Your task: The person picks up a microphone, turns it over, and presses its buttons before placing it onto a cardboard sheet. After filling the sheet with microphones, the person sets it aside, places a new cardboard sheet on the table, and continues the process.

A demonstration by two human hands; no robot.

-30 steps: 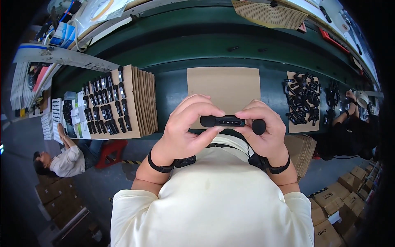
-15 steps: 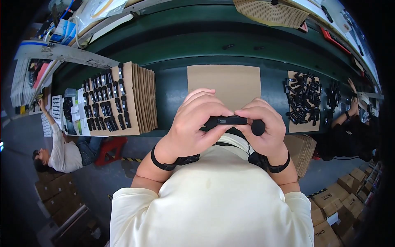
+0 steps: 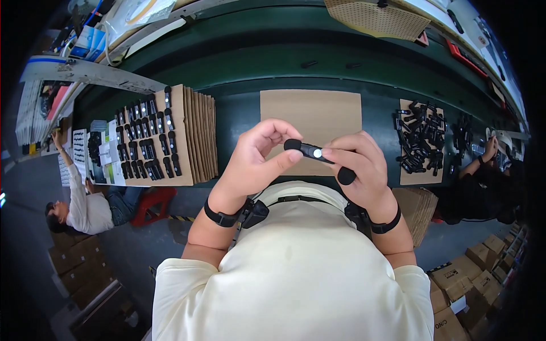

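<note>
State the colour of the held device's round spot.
White; the spot shows best in the head view.

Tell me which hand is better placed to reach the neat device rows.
Likely the left hand: it's nearer the device rows, while the right hand holds a round black piece.

Black device [image 3: 308,150], tilted between hands [image 3: 364,166], perhaps foam-tipped, round piece [image 3: 346,175] beside

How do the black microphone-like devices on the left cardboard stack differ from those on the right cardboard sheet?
The left devices lie in rough rows; the right devices are jumbled in a heap. The left devices sit mostly side by side, while many right devices overlap. Both groups are small, black and elongated, and lie on brown cardboard.
</note>
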